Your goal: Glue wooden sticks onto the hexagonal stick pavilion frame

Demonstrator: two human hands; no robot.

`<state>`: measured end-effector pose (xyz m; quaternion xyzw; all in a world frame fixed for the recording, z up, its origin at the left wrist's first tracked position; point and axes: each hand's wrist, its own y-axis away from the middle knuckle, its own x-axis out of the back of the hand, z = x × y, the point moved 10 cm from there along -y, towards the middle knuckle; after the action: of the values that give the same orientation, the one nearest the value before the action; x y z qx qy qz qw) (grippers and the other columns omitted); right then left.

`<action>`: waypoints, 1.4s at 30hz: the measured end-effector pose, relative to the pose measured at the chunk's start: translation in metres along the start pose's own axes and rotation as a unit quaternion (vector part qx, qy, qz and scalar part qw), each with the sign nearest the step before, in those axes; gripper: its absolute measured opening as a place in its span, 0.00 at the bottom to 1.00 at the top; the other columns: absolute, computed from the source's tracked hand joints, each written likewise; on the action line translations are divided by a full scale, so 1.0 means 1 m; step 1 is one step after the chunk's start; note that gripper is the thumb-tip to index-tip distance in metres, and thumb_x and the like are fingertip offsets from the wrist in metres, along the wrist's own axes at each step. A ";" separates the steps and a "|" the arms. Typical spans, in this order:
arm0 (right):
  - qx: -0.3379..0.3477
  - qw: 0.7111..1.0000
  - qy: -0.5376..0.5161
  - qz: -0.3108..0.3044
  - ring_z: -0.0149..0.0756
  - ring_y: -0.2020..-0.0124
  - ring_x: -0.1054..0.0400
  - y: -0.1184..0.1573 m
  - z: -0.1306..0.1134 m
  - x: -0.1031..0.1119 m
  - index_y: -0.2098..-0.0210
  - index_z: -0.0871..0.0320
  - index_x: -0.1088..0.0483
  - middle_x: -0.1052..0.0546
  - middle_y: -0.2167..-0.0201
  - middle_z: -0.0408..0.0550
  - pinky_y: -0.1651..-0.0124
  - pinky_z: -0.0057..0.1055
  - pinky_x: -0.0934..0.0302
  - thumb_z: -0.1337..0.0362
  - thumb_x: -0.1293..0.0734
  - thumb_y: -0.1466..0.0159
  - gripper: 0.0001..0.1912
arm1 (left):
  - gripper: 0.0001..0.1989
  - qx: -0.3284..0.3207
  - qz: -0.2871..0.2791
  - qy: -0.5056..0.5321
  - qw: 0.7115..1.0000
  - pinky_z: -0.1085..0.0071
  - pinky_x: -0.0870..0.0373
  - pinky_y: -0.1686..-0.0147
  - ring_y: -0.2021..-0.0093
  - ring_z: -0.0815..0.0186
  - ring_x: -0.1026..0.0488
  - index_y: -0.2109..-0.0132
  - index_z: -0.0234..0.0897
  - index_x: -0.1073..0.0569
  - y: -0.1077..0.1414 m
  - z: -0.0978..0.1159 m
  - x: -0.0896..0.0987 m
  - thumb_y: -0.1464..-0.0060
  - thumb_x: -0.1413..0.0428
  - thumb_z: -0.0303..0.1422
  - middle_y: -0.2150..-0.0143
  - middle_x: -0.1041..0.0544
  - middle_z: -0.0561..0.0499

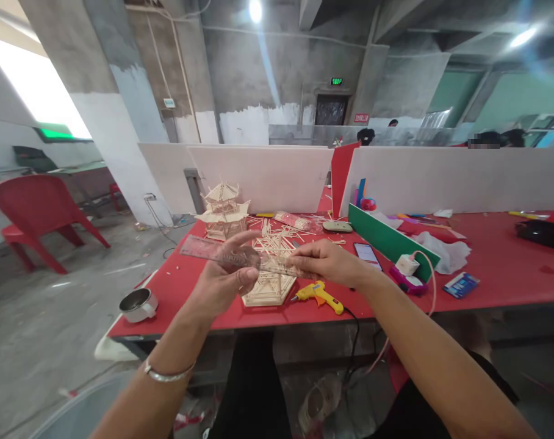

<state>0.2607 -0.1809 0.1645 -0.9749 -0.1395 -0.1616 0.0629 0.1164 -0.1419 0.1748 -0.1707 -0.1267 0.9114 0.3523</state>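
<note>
A clear plastic ruler [199, 249] is held up level above the red table, slanting slightly down to the right. My left hand [229, 268] grips it near the middle, with the thumb in front and the fingers partly spread behind. The fingertips of my right hand [320, 262] are pinched at its right part; whether a thin stick is also between them I cannot make out. Under both hands sits a hexagonal frame of wooden sticks [265, 297], partly covered by them. Just right of this frame lies a yellow hot glue gun [320, 297].
A stick-built pagoda model [223, 210] stands at the back left, beside loose sticks [274, 235]. A metal cup [138, 303] is at the front left corner. To the right are a phone [367, 256], a green board [391, 241] and a charger plug [407, 264] with its cable.
</note>
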 end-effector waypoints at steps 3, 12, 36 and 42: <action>-0.020 0.998 -0.039 0.045 0.23 0.81 0.46 0.000 0.004 0.004 0.69 0.59 0.28 0.36 0.82 0.36 0.79 0.24 0.52 0.43 0.31 0.41 0.23 | 0.15 -0.028 0.020 0.024 0.999 0.80 0.41 0.82 0.81 0.75 0.35 0.59 0.38 0.29 -0.006 0.003 -0.003 0.53 0.33 0.32 0.77 0.30 0.57; -0.042 0.943 -0.275 0.184 0.28 0.70 0.28 -0.081 0.028 0.052 0.42 0.54 0.36 0.22 0.63 0.47 0.74 0.21 0.37 0.58 0.26 0.42 0.31 | 0.13 -0.094 0.068 -0.168 0.979 0.72 0.27 0.69 0.69 0.66 0.24 0.65 0.35 0.25 -0.066 0.005 0.042 0.58 0.32 0.32 0.68 0.21 0.48; -0.045 0.930 0.029 0.364 0.41 0.60 0.26 -0.101 0.134 0.151 0.54 0.59 0.25 0.19 0.64 0.49 0.52 0.40 0.34 0.56 0.28 0.44 0.21 | 0.16 0.302 0.046 -0.122 0.944 0.81 0.47 0.88 0.84 0.73 0.32 0.73 0.34 0.30 -0.119 -0.110 0.148 0.60 0.30 0.36 0.84 0.27 0.53; -0.042 0.950 0.008 0.310 0.43 0.58 0.24 -0.103 0.170 0.118 0.57 0.57 0.23 0.18 0.61 0.48 0.51 0.41 0.33 0.53 0.29 0.44 0.19 | 0.17 0.313 0.089 -0.177 0.929 0.81 0.56 0.90 0.88 0.78 0.38 0.74 0.32 0.30 -0.119 -0.114 0.153 0.62 0.30 0.35 0.81 0.25 0.53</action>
<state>0.3882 -0.0250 0.0522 -0.9706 0.1767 -0.1479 0.0698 0.1273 0.0617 0.0788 0.1015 0.1210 0.9479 0.2768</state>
